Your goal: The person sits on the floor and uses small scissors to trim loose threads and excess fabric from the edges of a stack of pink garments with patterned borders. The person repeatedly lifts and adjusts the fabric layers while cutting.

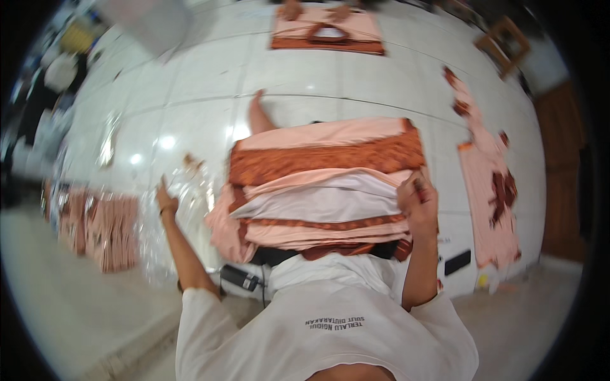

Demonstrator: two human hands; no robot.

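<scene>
Across my lap lies a peach garment [329, 133] with a wide brown-orange patterned band [324, 159], folded in layers. A fold gapes toward me and shows white inner fabric [319, 200]. At the right end of that opening, my right hand [418, 197] pinches the garment's edge between bent fingers. My left hand [167, 199] is out to the left, away from the garment, with a finger stretched forward and nothing visible in it. Clear plastic bags [190, 190] lie beside and beneath it; contact with them cannot be made out.
Packed peach garments [114, 228] stand in rows at left. More peach and brown pieces [486, 190] lie at right near a black phone [457, 262]. A black device [238, 277] with a cord sits by my left hip. Opposite, a person's hands [339, 13] rest on another garment [329, 31].
</scene>
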